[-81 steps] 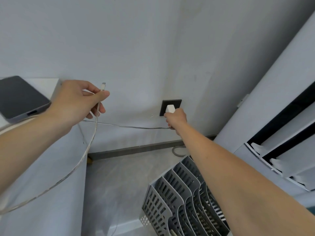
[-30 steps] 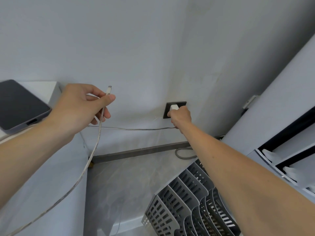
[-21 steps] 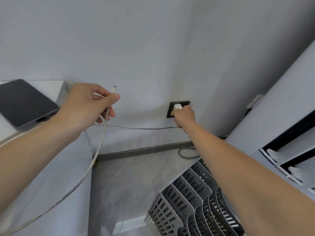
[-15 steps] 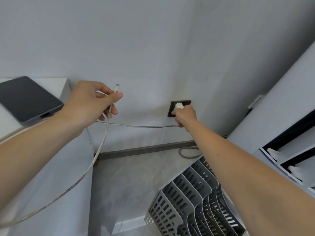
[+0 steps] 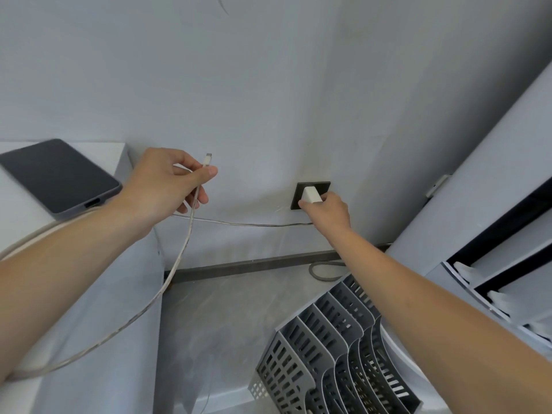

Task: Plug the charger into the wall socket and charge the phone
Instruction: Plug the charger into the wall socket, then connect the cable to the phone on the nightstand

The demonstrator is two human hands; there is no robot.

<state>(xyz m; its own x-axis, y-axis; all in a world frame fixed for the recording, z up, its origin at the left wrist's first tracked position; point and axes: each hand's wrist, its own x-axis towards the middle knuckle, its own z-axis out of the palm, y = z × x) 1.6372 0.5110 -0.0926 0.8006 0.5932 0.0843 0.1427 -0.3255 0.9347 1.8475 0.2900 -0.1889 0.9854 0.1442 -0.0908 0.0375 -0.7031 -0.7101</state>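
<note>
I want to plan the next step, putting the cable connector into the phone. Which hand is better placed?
Left. The left hand already pinches the cable connector beside the phone. The right hand is at the charger on the wall socket.

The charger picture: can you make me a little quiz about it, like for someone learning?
1. True or false: the phone has the cable plugged into it.
2. Which hand holds the white charger at the black wall socket? A) left B) right
3. Fill in: the left hand pinches the cable near its ____ end.

Key:
1. False. The plug tip sticks up free above the left hand.
2. B, the right hand.
3. Plug.
</note>
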